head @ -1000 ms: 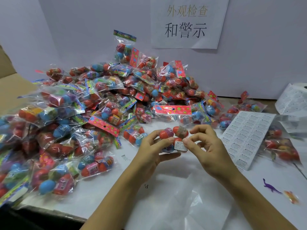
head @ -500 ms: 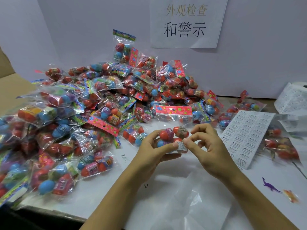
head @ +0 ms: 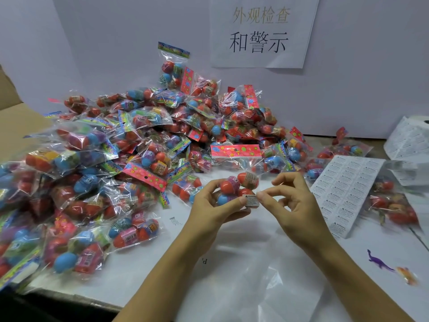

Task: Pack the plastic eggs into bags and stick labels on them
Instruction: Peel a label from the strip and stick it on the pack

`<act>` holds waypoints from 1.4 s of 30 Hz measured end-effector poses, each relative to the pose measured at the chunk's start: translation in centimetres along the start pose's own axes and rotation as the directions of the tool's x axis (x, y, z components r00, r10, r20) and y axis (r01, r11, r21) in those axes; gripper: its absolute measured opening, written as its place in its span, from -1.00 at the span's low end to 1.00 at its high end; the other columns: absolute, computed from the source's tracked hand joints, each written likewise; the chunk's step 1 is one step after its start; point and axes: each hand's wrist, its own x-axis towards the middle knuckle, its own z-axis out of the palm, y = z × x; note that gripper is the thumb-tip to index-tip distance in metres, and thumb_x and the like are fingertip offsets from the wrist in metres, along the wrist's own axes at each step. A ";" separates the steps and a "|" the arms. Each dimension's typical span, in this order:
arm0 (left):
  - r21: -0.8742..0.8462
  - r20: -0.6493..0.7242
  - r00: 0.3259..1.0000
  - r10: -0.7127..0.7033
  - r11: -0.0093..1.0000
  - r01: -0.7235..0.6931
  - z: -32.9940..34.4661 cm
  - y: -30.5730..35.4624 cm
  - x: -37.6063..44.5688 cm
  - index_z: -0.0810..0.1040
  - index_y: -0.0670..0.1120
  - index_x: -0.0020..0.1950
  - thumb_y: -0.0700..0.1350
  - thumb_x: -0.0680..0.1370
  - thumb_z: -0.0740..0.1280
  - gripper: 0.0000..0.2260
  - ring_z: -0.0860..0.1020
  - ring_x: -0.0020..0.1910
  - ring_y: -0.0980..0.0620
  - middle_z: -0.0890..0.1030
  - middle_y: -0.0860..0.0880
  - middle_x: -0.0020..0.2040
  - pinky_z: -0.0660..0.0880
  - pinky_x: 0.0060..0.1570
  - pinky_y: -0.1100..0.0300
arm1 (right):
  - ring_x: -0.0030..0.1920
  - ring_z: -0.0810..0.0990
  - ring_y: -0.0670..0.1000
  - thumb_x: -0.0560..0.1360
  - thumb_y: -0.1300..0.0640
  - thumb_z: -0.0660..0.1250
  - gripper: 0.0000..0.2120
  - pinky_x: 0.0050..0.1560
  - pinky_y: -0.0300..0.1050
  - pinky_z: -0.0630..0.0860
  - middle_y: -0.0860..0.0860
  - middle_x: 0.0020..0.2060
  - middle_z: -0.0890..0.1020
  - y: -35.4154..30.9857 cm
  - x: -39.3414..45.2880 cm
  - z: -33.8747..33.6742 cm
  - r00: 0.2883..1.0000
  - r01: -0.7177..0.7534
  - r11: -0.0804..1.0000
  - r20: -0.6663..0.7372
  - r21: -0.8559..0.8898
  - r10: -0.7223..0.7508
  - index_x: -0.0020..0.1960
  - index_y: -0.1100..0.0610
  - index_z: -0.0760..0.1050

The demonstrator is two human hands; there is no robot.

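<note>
Above the middle of the white table, the left hand grips a small clear plastic bag of red, blue and pink plastic eggs, fingers curled round it and the thumb pressed on a small white warning label at the bag's near side. The right hand pinches the right edge of that same label between thumb and forefinger, its other fingers loosely curled above. Behind and to the left spreads a large heap of clear sealed bags with bright pink and green header cards, each holding several red, blue, purple or yellow eggs; one bag stands upright against the pale wall at the top of the heap. Right of the hands lies a white sheet of printed warning labels, partly over another filled bag. More label sheets sit at the far right. An empty clear plastic bag lies flat on the table between the forearms. Near the right edge rest a small purple toy dinosaur and, just beside it, a blurred orange toy. A white paper sign with Chinese characters hangs on the wall.
</note>
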 end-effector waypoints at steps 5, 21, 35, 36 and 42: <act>0.010 -0.004 1.000 0.002 1.000 -0.002 0.0 0.0 0.0 0.57 -0.16 0.21 -0.17 0.35 0.64 -0.52 0.72 0.03 -0.21 0.72 -0.20 0.03 0.67 -0.03 0.03 | -0.03 0.51 -0.17 0.42 0.09 0.53 -0.93 -0.19 -0.34 0.48 -0.09 0.02 0.44 0.3 -0.1 0.2 1.000 -0.005 0.999 0.006 -0.036 0.006 -0.17 -0.04 0.65; 0.020 0.002 0.999 -0.036 0.999 0.036 0.0 -0.1 0.0 0.56 -0.16 0.26 -0.16 0.44 0.58 -0.57 0.71 0.07 -0.20 0.72 -0.19 0.07 0.67 0.01 0.04 | -0.29 0.62 -0.12 0.39 -0.33 0.33 -0.60 -0.28 -0.31 0.52 -0.15 -0.20 0.67 0.8 -0.3 1.4 0.974 -0.225 0.970 0.021 0.096 0.224 -0.04 -0.01 0.54; 0.098 -0.037 0.999 -0.039 0.994 0.042 0.0 -0.3 0.0 0.59 -0.15 0.24 -0.06 0.39 0.57 -0.54 0.72 0.05 -0.18 0.70 -0.20 0.09 0.67 0.03 -0.01 | -0.34 0.58 -0.15 0.57 0.14 0.40 -0.90 -0.31 -0.35 0.46 -0.11 -0.32 0.66 0.5 -0.7 1.6 0.988 -0.151 0.981 0.050 0.125 0.146 -0.12 0.07 0.62; 0.103 -0.038 0.999 -0.037 0.994 0.041 0.0 -0.4 0.0 0.59 -0.14 0.24 -0.05 0.38 0.57 -0.53 0.72 0.05 -0.18 0.70 -0.20 0.10 0.67 0.04 -0.02 | -0.34 0.59 -0.14 0.57 0.14 0.40 -0.91 -0.30 -0.35 0.47 -0.11 -0.32 0.66 0.5 -0.7 1.5 0.989 -0.145 0.983 0.045 0.110 0.141 -0.11 0.08 0.63; 0.099 -0.050 0.998 -0.031 0.994 0.035 -0.1 -0.3 0.1 0.59 -0.12 0.22 -0.04 0.37 0.56 -0.54 0.73 0.03 -0.14 0.73 -0.11 0.05 0.68 -0.03 0.06 | -0.30 0.61 -0.10 0.55 0.07 0.42 -0.93 -0.22 -0.27 0.56 -0.16 -0.28 0.68 0.4 -0.9 1.4 0.994 -0.105 0.993 0.022 0.057 0.104 -0.07 0.03 0.66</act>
